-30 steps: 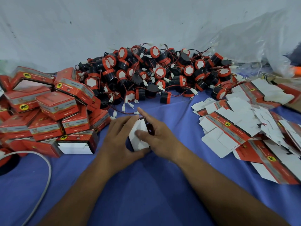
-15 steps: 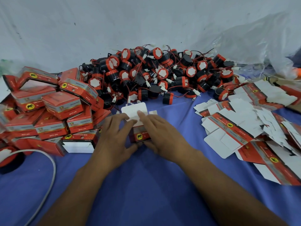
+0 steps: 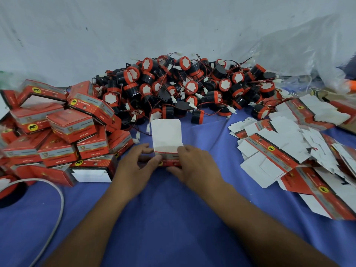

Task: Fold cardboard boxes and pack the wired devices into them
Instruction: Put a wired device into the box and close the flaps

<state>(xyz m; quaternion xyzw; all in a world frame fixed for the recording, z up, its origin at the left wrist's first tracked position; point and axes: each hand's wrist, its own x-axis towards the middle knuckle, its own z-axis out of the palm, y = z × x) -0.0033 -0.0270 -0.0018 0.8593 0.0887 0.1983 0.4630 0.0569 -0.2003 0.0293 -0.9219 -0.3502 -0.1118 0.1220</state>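
Head view, left hand (image 3: 134, 169), right hand (image 3: 198, 168) gripping red box (image 3: 170, 162) (flap (image 3: 166, 133) up), inside hidden, print blurred.

Left pile of boxes (image 3: 63, 130): white print on the red faces reads roughly "GTT:1PC", clearest on the front box (image 3: 92, 149). The grey band above it has small text, probably "Genuine Parts", but it is soft. Several boxes carry a round yellow badge (image 3: 32, 127) with a black elephant. Top box (image 3: 90, 105): a line starts "12V reversing…", last word blurred. Centre box (image 3: 170, 160): same "12V reversing…" line on red, "Genuine…" on the grey band, partly covered. Flat blanks (image 3: 269, 149) on the right: elephant badge again, plus inverted print too small to read.
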